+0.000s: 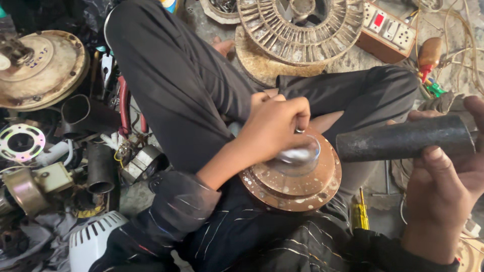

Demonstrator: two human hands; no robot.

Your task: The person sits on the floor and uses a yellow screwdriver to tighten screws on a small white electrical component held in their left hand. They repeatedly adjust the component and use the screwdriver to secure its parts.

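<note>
Sitting cross-legged on the floor, the person steadies a round copper-coloured fan cover (295, 184) on the lap, between the knees. The left hand (275, 126) rests on top of it, fingers curled together around a small shiny metal piece (299, 130) pressed against the clear glossy dome (298, 155) at the cover's centre. The right hand (443, 186) is closed tight around a dark iron cylinder (406, 138), held level just to the right of the cover and apart from it.

The cover looks like stamped sheet metal: stiff, stepped in rings, flecked with pale paint, fairly light but with a thin rim; it is probably best gripped at the rim or pinned flat from above. The cylinder has a dull, rough, rusty skin and is likely heavy, so a full-fist hold suits it. The dome seems smooth and slippery.

Nearby lie a ribbed grey rotor (302, 25), another worn fan cover (43, 68), a switchboard (385, 30) and a yellow screwdriver (360, 215)
</note>
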